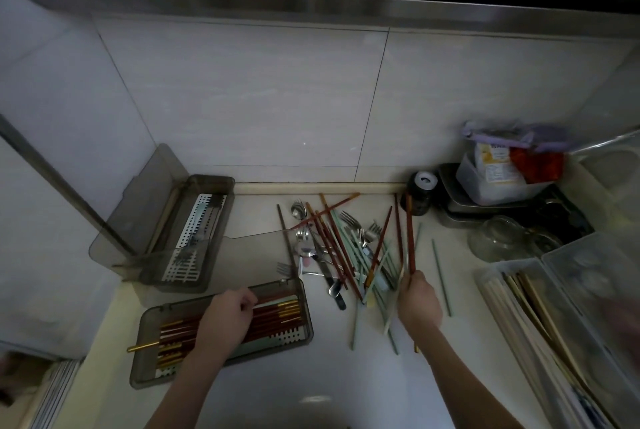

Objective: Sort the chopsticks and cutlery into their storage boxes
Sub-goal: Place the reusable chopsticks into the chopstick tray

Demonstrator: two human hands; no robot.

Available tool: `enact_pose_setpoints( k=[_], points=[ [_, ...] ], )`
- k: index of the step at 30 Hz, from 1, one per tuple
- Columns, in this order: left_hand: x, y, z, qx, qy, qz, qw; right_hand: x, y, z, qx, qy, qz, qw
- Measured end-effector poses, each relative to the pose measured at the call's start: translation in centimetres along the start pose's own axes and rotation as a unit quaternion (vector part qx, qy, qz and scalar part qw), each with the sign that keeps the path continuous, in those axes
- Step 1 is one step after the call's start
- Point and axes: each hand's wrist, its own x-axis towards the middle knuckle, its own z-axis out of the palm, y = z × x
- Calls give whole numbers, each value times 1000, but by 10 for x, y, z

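A mixed heap of red, green and pale chopsticks point(346, 252), forks and spoons lies on the white counter. My right hand point(419, 300) grips a red chopstick point(410, 234) that points away from me over the heap's right side. My left hand point(230, 317) lies over the near smoky storage box point(145, 369), fingers curled on the red and gold chopsticks point(273, 317) inside it. A second smoky box point(204, 231) with a white perforated tray stands further back on the left, lid raised. A clear box point(491, 276) of pale wooden chopsticks sits at the right.
A black jar point(420, 191), a metal tray point(457, 214) bearing a plastic tub with packets, and a glass bowl point(498, 238) crowd the back right corner. The tiled wall rises behind. A metal post point(59, 182) slants at the left.
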Motion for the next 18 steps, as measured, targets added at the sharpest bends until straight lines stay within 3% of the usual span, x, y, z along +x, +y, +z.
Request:
enact_pose_setpoints(
  k=[6,8,10,12,14,16,18],
  points=[
    [-6,32,-4,-83,31,68,994,-45,-26,8,132,-51,-109,984],
    [-9,50,-7,-169,-10,67,983,-68,-38,10,165,-72,-142,973],
    [-11,71,-10,-287,-106,22,952,-89,-48,12,197,-92,-173,961],
    [-13,90,-10,-424,-180,-37,887,-105,-55,15,198,-98,-225,949],
    [-18,105,-11,-525,-201,-73,824,-116,-59,15,204,-123,-258,936],
    [-23,113,-11,-559,-188,-79,803,-123,-61,14,208,-153,-261,930],
    [-24,113,-9,-562,-174,-83,804,-125,-60,12,215,-171,-256,927]
  ],
)
